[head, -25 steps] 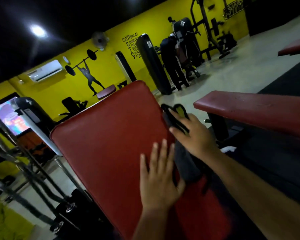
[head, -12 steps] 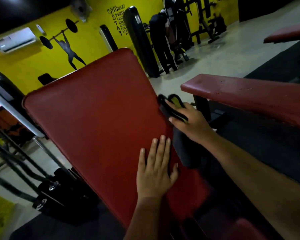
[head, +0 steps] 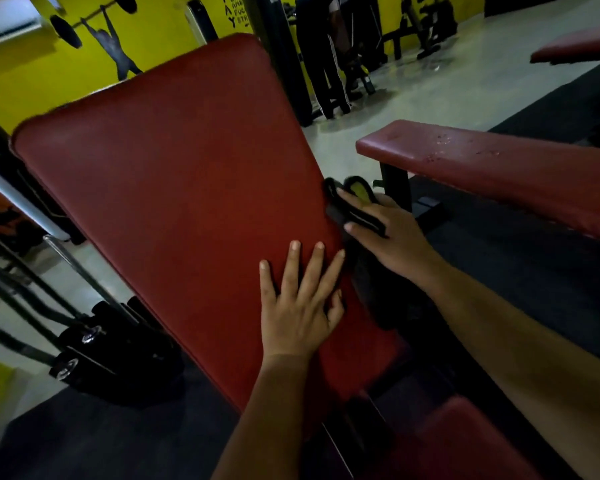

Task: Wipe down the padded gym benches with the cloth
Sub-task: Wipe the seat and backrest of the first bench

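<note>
Little has changed over the last second: the view has dipped lower and come closer, while both hands stay where they were on the tilted red backrest (head: 174,188) of the bench. The left hand (head: 297,306) lies flat on the pad near its right edge. Its fingers are straight and a little more spread than before, and its grip is wide and holds nothing. It looks to be bracing rather than wiping.

The right hand (head: 392,240) still sits at the right edge of the pad, about halfway up. Its grip is on the cloth (head: 355,211), a dark rag with a yellow-green patch. The rag passes over some fingers and under others and is pressed against the side of the pad, with the rest hanging down the edge. The thumb is hidden.

Since the cloth has not travelled, the wipe has probably not moved on. It is working the edge only, and the broad face of the backrest likely remains to be covered. The seat (head: 465,441) below, the scuffed second bench (head: 499,168) to the right and a third bench (head: 575,43) farther off look untouched.
</note>
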`<move>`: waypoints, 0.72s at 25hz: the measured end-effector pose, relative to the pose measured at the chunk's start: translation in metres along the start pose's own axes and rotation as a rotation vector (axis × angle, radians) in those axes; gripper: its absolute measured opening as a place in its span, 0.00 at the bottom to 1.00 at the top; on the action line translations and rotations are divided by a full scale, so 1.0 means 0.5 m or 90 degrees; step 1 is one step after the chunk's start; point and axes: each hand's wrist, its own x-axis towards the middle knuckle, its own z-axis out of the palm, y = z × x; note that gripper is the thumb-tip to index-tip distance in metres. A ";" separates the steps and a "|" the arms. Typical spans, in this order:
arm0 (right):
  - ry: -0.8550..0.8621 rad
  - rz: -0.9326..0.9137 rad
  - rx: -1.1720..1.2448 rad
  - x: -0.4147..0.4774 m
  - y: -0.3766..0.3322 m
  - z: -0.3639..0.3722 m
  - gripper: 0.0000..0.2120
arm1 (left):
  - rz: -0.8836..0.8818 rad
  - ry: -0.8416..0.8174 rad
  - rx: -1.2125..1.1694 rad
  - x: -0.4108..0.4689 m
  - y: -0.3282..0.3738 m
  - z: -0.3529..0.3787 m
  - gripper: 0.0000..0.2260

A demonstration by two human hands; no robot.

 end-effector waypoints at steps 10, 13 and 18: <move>-0.057 0.183 0.012 -0.292 0.088 0.050 0.27 | -0.030 0.011 -0.031 -0.014 0.005 -0.005 0.25; -0.048 0.170 -0.015 -0.229 0.079 0.035 0.30 | -0.031 -0.018 -0.023 -0.051 0.021 -0.016 0.26; 0.024 0.151 -0.021 -0.207 0.042 0.063 0.28 | 0.008 -0.087 0.002 -0.191 0.034 -0.032 0.27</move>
